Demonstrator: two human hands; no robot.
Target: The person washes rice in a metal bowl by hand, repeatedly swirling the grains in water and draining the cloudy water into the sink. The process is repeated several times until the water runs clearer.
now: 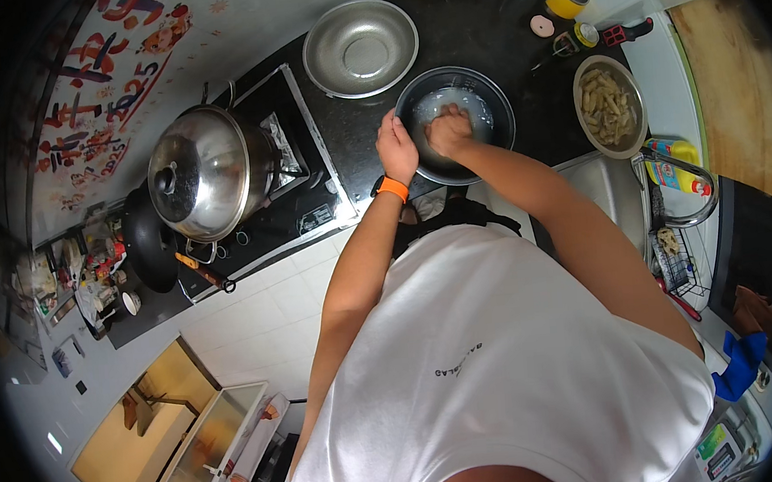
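A dark rice cooker inner pot (500, 132) with cloudy, whitish water (481, 110) in it stands on the counter before me. My left hand (397, 147), with an orange-banded watch (392, 188) at the wrist, grips the pot's left rim. Inside the pot, my right hand (449, 131) reaches down into the water. Its fingertips are partly hidden there, and what they touch cannot be made out. Just behind the pot, to the left, sits a perforated metal colander (361, 24).
At left, a lidded steel pot (203, 173) stands on the cooktop (271, 229) beside a black wok (148, 241). A bowl of chicken feet (608, 108) sits by the sink (601, 192) and its faucet (699, 209). Jars (567, 0) stand at the back right.
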